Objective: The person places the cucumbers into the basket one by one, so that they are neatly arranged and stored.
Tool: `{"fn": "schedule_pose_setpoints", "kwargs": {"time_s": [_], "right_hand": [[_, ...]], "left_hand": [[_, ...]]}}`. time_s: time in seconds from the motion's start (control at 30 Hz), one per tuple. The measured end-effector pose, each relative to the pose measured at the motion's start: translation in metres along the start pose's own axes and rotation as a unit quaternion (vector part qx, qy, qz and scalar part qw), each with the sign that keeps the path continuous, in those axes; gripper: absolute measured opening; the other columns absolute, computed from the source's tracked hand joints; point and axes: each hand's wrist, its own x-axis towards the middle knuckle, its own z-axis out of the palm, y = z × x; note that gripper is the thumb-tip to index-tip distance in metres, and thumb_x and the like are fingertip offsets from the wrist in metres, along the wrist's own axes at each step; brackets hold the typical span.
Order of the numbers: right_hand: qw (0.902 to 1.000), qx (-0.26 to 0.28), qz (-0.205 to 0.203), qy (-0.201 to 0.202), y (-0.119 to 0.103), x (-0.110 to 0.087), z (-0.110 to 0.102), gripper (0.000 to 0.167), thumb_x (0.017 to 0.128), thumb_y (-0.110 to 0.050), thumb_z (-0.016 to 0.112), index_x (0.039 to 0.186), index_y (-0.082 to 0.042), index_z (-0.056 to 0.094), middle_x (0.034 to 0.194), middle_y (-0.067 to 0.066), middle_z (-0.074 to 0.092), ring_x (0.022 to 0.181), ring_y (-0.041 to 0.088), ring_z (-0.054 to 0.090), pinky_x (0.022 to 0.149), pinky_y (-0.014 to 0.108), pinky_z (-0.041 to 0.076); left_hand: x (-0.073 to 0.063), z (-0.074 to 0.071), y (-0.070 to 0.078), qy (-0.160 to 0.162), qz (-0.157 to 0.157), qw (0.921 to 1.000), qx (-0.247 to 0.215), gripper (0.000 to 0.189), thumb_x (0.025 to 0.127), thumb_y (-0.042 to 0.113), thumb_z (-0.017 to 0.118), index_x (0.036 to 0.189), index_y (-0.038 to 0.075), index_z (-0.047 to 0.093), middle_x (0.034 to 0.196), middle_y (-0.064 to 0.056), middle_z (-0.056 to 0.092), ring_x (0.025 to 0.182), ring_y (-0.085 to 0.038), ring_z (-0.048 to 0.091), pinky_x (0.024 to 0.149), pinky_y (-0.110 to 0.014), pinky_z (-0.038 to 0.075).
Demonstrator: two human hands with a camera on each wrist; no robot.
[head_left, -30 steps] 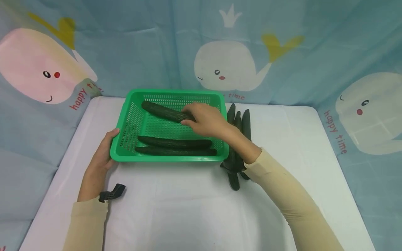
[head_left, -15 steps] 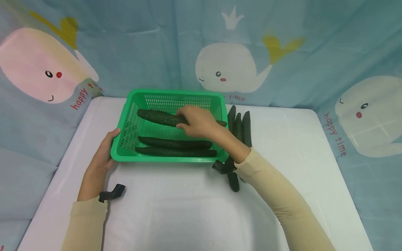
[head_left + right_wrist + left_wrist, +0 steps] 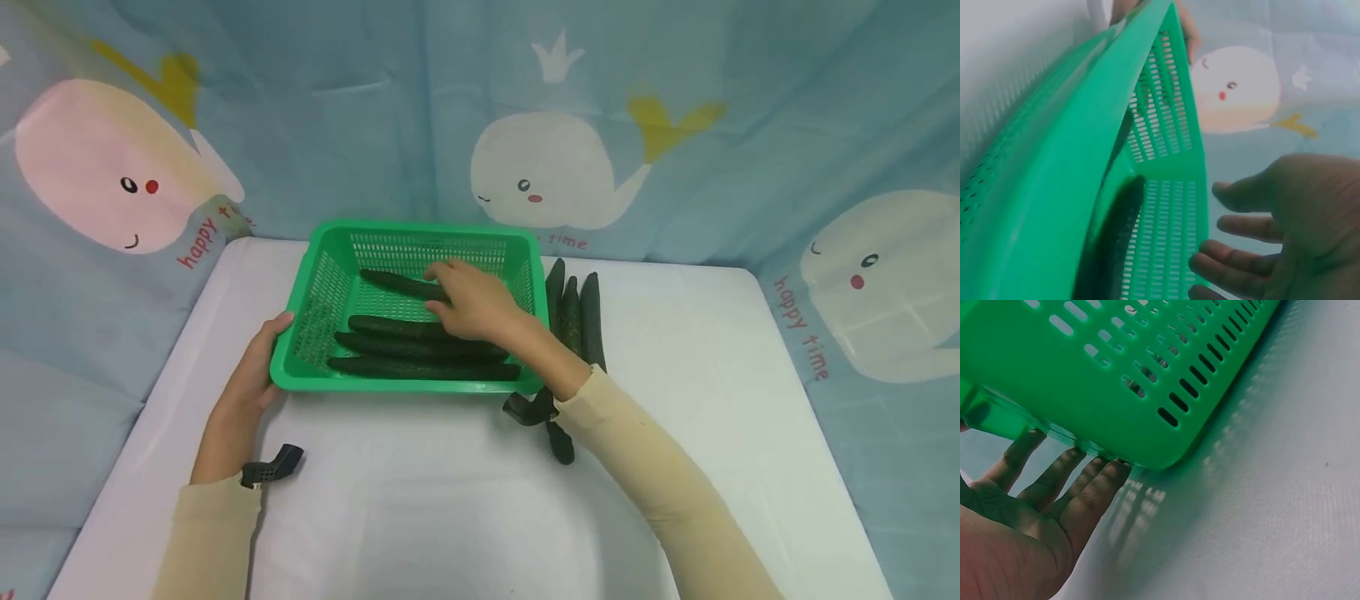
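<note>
We see the left hand gripping the green perforated plastic basket, presumably for steadiness, and long dark-green cucumbers near the right hand's parted, unladen fingers.

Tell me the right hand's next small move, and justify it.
Probably lower the right hand and grip the back cucumber in the green basket. In the head view the hand overlaps that cucumber's right part, and the right wrist view shows its fingers holding nothing. That cucumber also lies apart from the three front cucumbers, so gathering it in seems sensible.
</note>
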Motion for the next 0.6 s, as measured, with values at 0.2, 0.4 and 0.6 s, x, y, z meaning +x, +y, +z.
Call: {"fn": "schedule_pose_setpoints", "kwargs": {"time_s": [0.2,0.4,0.6], "right_hand": [[0.9995,0.019,0.025,-0.001,0.015,-0.011,0.002,0.051,0.109,-0.039,0.06,0.153,-0.015,0.054,0.154,0.009,0.057,0.139,0.027,0.06,0.107,0.05,0.057],[0.9993,0.018,0.031,0.008,0.025,-0.028,-0.003,0.051,0.108,-0.039,0.061,0.151,-0.012,0.057,0.149,0.009,0.061,0.133,0.027,0.063,0.107,0.049,0.057],[0.9984,0.037,0.038,0.019,0.031,-0.044,-0.005,0.052,0.107,-0.042,0.062,0.15,-0.012,0.058,0.149,0.01,0.059,0.131,0.027,0.065,0.104,0.049,0.059]], "left_hand": [[-0.001,-0.003,-0.004,0.001,0.002,1.0,0.006,0.078,0.112,0.052,0.041,0.171,0.009,0.012,0.138,0.014,0.05,0.125,0.003,0.057,0.097,-0.011,0.056],[0.004,0.0,-0.002,-0.003,-0.001,1.0,0.005,0.079,0.111,0.053,0.042,0.171,0.01,0.013,0.137,0.014,0.051,0.124,0.003,0.058,0.097,-0.012,0.057],[0.004,0.001,0.0,-0.007,-0.003,1.0,0.002,0.08,0.111,0.052,0.041,0.171,0.009,0.011,0.135,0.015,0.051,0.121,0.003,0.059,0.096,-0.012,0.057]]}}
